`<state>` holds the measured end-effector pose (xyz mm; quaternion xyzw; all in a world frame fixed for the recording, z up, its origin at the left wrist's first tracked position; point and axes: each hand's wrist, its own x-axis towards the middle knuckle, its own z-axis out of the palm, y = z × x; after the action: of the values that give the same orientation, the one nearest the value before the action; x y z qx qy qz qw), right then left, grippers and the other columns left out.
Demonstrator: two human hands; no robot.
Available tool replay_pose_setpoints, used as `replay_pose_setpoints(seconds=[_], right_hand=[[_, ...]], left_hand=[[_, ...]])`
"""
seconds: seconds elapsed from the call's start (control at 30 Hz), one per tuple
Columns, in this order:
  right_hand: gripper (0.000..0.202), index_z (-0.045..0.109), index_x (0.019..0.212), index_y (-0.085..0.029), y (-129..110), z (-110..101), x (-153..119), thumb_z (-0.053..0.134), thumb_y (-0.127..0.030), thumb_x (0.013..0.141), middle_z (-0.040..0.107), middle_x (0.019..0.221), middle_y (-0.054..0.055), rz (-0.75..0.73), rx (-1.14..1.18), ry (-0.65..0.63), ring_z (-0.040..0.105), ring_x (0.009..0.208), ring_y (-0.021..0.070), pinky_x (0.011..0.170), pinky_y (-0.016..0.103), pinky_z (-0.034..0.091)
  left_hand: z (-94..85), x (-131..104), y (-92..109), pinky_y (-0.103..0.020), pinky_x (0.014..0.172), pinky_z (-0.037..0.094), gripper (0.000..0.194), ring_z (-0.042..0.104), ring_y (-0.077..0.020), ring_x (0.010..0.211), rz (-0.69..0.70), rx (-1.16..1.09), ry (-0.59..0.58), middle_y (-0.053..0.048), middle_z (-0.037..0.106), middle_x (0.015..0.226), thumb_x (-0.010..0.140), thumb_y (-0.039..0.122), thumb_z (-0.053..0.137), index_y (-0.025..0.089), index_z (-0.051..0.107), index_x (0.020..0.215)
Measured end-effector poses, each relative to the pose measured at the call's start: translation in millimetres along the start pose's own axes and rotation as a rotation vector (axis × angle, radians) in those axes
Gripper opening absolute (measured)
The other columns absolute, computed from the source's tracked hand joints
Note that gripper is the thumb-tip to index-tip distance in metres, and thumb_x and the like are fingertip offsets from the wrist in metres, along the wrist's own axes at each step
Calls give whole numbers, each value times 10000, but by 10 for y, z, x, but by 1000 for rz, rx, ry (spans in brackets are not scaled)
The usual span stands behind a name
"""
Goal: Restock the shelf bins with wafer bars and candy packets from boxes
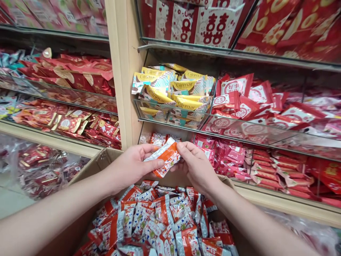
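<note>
Between my two hands is a small orange-and-white snack packet (168, 156), held tilted above an open cardboard box (87, 167). My left hand (138, 161) pinches its left side, thumb on top. On its upper right corner my right hand (195, 161) is closed, with the thumb in front and the other fingers partly hidden behind. Many loose snack packets (162, 217) of the same red, orange and white pattern fill the box below. Just behind the held packet, similar packets (159, 138) lie in a low shelf compartment.
Yellow Ginmar packets (186, 85) sit behind a clear shelf lip above my hands. Red-and-white packets (237, 96) and pink packets (229, 153) stand to the right. A wooden post (124, 71) divides the shelves. Plastic bags of snacks (42, 167) lie at the lower left.
</note>
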<state>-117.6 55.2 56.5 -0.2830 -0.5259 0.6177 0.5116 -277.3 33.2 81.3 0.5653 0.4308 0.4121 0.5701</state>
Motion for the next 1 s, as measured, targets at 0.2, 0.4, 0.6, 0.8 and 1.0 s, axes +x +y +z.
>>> replay_pose_setpoints(seconds=[0.2, 0.4, 0.6, 0.8, 1.0], right_hand=[[386, 486, 872, -192, 29, -6, 4, 744, -237, 587, 615, 849, 7, -12, -81, -70, 580, 727, 114, 604, 232, 484], [316, 496, 796, -191, 47, -23, 5, 725, -259, 588, 538, 663, -49, -85, -291, -122, 518, 600, 83, 576, 227, 433], [304, 519, 748, -166, 81, -46, 6, 706, -371, 623, 544, 647, -33, 1, -369, -119, 493, 561, 82, 527, 226, 404], [223, 546, 695, -167, 44, -63, -24, 690, -333, 661, 578, 630, -25, -46, -373, -187, 510, 566, 93, 557, 239, 401], [219, 578, 651, -163, -28, -63, -5, 701, -344, 653, 606, 651, -15, -109, -277, -89, 523, 600, 92, 595, 234, 416]], left_hand=[[6, -20, -40, -288, 693, 529, 282, 649, -147, 751, -72, -51, 33, -23, 678, 879, 681, 241, 686, 176, 563, 927], [-17, 7, -47, -248, 635, 502, 378, 608, -130, 701, 160, 202, 104, 16, 661, 786, 638, 286, 722, 199, 570, 974], [-28, 6, -41, -207, 622, 462, 238, 569, -95, 658, 186, 91, 239, 55, 640, 742, 634, 299, 722, 211, 580, 804], [-27, -2, -24, -198, 593, 424, 143, 535, -95, 626, 149, 90, 226, 35, 623, 669, 638, 306, 716, 182, 657, 680], [-15, -10, -1, -174, 575, 424, 101, 551, -73, 600, 60, -263, 215, 45, 644, 636, 644, 276, 725, 188, 677, 649]])
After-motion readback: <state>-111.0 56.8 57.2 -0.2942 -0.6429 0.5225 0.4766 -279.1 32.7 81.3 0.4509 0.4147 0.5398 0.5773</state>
